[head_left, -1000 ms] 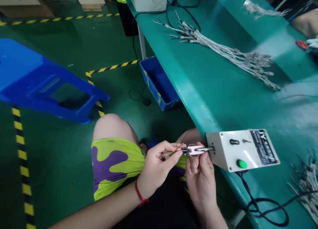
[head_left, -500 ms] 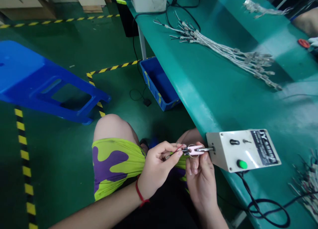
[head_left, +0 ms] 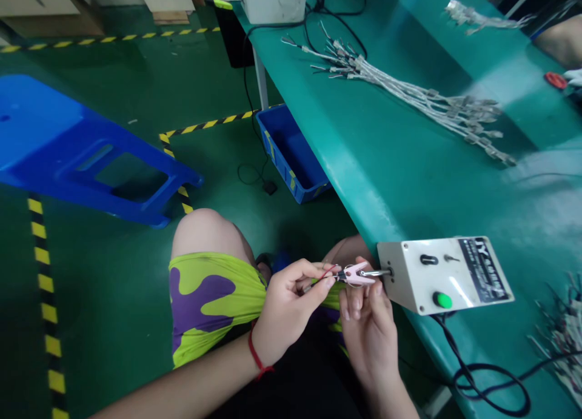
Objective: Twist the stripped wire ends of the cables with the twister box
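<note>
My left hand (head_left: 291, 304) pinches the end of a cable, and a thin red wire (head_left: 329, 271) shows at the fingertips. The wire end meets the dark tip of a pink spring clip (head_left: 353, 274). This clip sits on a metal rod (head_left: 378, 273) that comes out of a white metal box (head_left: 441, 276) on the table edge. Around the clip's spread handles are the thumb and finger of my right hand (head_left: 370, 328), its other fingers curled below. Most of the cable is hidden in my left hand.
The green table (head_left: 400, 164) bears a bundle of white cables (head_left: 400, 91), another bundle (head_left: 566, 337) at right, and a second box (head_left: 273, 0) at the far end. A blue bin (head_left: 291, 164) and a blue stool (head_left: 91, 146) stand on the floor. Another person's arm (head_left: 561, 40) shows at upper right.
The clip's handles were squeezed together and have spread apart, with my right thumb and finger easing outward. My left hand keeps its place at the clip's tip.
</note>
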Available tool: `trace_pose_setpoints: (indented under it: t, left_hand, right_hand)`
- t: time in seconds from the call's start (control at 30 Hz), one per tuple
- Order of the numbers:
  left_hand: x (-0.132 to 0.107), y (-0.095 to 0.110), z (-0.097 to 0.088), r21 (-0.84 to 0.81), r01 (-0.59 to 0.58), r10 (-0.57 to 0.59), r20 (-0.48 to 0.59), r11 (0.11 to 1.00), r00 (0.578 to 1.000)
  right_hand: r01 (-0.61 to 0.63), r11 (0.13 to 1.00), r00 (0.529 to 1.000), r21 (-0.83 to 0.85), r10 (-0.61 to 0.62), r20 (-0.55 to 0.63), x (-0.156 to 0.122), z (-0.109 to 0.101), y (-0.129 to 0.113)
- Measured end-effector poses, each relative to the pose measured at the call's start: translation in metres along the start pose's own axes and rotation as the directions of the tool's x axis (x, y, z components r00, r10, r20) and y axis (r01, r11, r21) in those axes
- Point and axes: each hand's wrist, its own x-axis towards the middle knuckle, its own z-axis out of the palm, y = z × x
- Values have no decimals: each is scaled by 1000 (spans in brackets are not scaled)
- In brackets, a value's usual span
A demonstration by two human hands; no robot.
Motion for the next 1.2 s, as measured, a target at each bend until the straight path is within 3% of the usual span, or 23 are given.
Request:
trace_pose_setpoints:
  t: [0.1, 0.17, 0.2, 0.27, 0.3, 0.33, 0.4, 0.43, 0.47, 0.63, 0.8, 0.93, 1.1, 1.2]
  left_hand:
    - [-1, 2, 0, -13, 0, 0, 0, 1000, 1000]
    - [-1, 3, 0, -11, -8, 8, 4, 1000, 1000]
    - [-1, 4, 0, 1, -14, 14, 4, 1000, 1000]
    - [-1, 5, 0, 47, -33, 33, -2, 998, 999]
    - [-1, 6, 0, 70, -45, 46, -5, 997, 999]
    - [-1, 6, 0, 88, -58, 58, -7, 994, 998]
    - [-1, 5, -1, 106, -71, 72, -10, 992, 997]
    - [-1, 5, -1, 108, -69, 70, -8, 992, 997]
    - [-1, 4, -2, 107, -63, 64, -6, 992, 998]
    - [-3, 1, -3, 103, -28, 29, -9, 994, 1000]
    - [-3, 2, -3, 151, -46, 47, -7, 987, 999]
    - [-3, 3, -3, 179, -77, 78, -1, 981, 997]
    - [-5, 4, -3, 160, -72, 72, 3, 985, 997]
    - [-7, 5, -5, 146, -52, 53, -2, 988, 999]
  right_hand:
    - [1, 999, 999, -33, 0, 38, -3, -5, 0]
    - [49, 977, 997, -206, -36, 64, -12, -11, 1]
    - [101, 931, 995, -352, -87, 55, -18, -14, 1]
    - [249, 724, 948, -643, -318, 9, -31, -19, 0]
    - [321, 590, 877, -741, -481, -4, -36, -21, -3]
    - [377, 469, 776, -799, -631, -5, -40, -22, -7]
    - [462, 322, 569, -827, -822, -2, -40, -24, -17]
    - [478, 293, 516, -828, -857, -5, -38, -25, -22]
    - [479, 285, 495, -830, -869, -13, -34, -26, -27]
    - [423, 273, 534, -864, -845, -5, -19, -39, -36]
    - [491, 170, 460, -854, -883, 88, -20, -45, -29]
    - [498, 146, 470, -855, -874, 124, -17, -53, -25]
    - [494, 43, 401, -868, -898, 184, -7, -74, -18]
    - [510, 59, 401, -858, -899, 177, -4, -77, -18]
